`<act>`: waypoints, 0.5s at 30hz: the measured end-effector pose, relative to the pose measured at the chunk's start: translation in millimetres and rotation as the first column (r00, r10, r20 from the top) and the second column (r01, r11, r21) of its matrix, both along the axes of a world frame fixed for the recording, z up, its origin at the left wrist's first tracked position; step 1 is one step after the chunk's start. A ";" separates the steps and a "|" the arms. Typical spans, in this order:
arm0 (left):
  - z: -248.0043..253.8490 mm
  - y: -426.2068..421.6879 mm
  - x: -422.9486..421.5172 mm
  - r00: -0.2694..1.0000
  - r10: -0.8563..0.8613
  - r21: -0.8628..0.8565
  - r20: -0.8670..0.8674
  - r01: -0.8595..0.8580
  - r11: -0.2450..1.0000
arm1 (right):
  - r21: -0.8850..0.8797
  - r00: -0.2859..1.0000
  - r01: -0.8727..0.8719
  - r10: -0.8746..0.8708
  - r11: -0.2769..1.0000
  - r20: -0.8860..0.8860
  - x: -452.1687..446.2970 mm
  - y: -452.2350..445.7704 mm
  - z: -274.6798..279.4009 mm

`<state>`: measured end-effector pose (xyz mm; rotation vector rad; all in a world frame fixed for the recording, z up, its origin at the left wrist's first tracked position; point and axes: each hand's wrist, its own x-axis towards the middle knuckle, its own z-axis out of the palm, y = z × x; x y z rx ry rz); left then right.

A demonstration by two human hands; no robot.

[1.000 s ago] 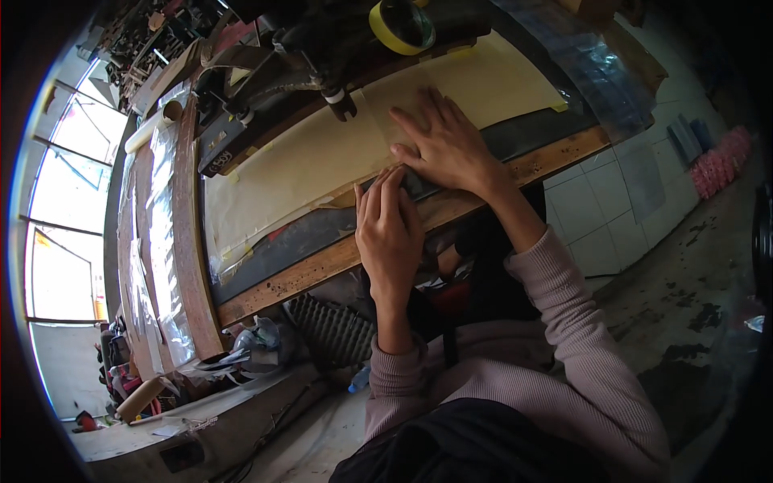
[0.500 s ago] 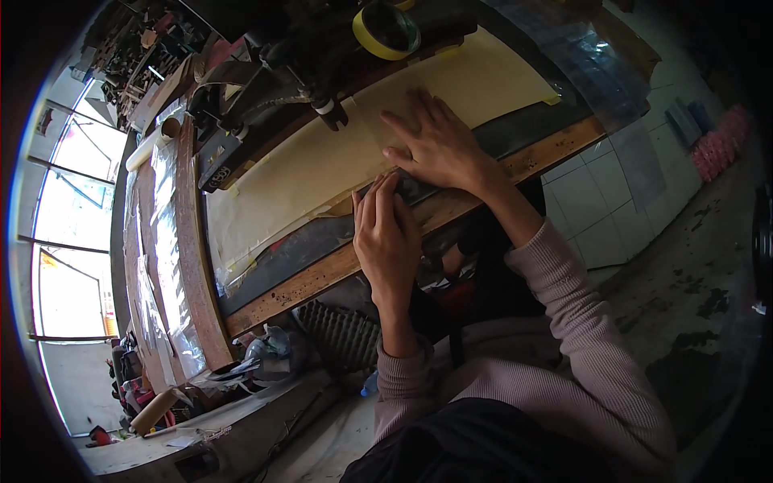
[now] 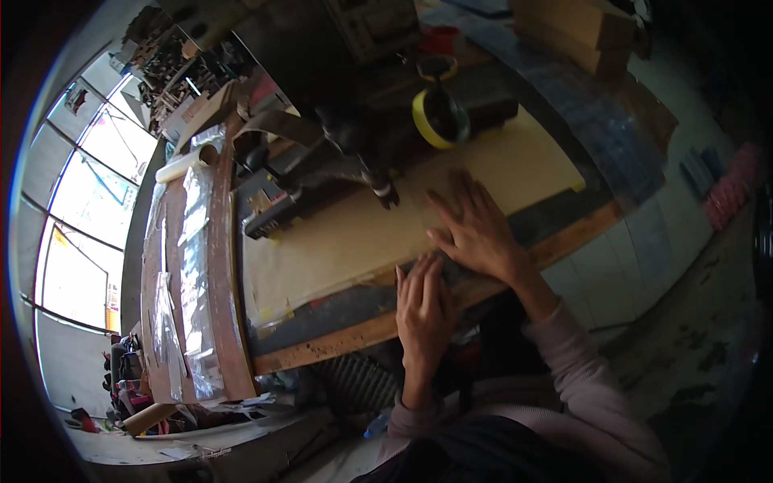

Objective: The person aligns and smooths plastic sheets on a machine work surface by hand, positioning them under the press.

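A long pale-yellow sheet [image 3: 338,245] lies on a dark worktop [image 3: 346,299] with a wooden front edge. My right hand [image 3: 477,229] rests palm down on its middle part, fingers spread and stretched out, slightly blurred. My left hand [image 3: 424,302] is at the sheet's near edge, fingers together and extended, fingertips touching the surface; its thumb is mostly hidden. No object shows in either hand. Just beyond the hands, a black machine part with a forked tip [image 3: 386,193] hangs over the sheet. A yellow-rimmed tape roll [image 3: 435,121] is above the sheet's far side.
On the left, a brown board [image 3: 173,322] carries clear plastic strips and a rolled tube [image 3: 185,163]. Cardboard boxes [image 3: 572,32] and plastic film [image 3: 596,121] are at the back right. A pink bundle [image 3: 733,189] lies near the floor at right.
The whole view has shifted, so the worktop and hands appear lower and farther right. Both hands keep nearly the same places on the sheet.
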<state>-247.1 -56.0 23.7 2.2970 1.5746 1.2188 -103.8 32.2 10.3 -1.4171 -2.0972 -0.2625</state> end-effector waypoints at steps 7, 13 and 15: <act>11.3 -2.4 1.1 1.000 -0.010 -0.064 -0.006 0.009 0.998 | -0.088 1.000 -0.003 0.003 0.996 -0.003 1.1 -5.3 10.9; 7.3 -1.6 0.2 1.000 0.000 -0.079 -0.020 -0.002 0.997 | -0.106 0.999 -0.008 0.003 0.994 -0.039 -0.4 -6.9 16.2; 9.4 -2.3 1.1 0.999 0.009 -0.091 -0.035 -0.012 0.996 | -0.117 0.999 -0.003 -0.002 0.993 -0.046 -0.6 -6.3 16.0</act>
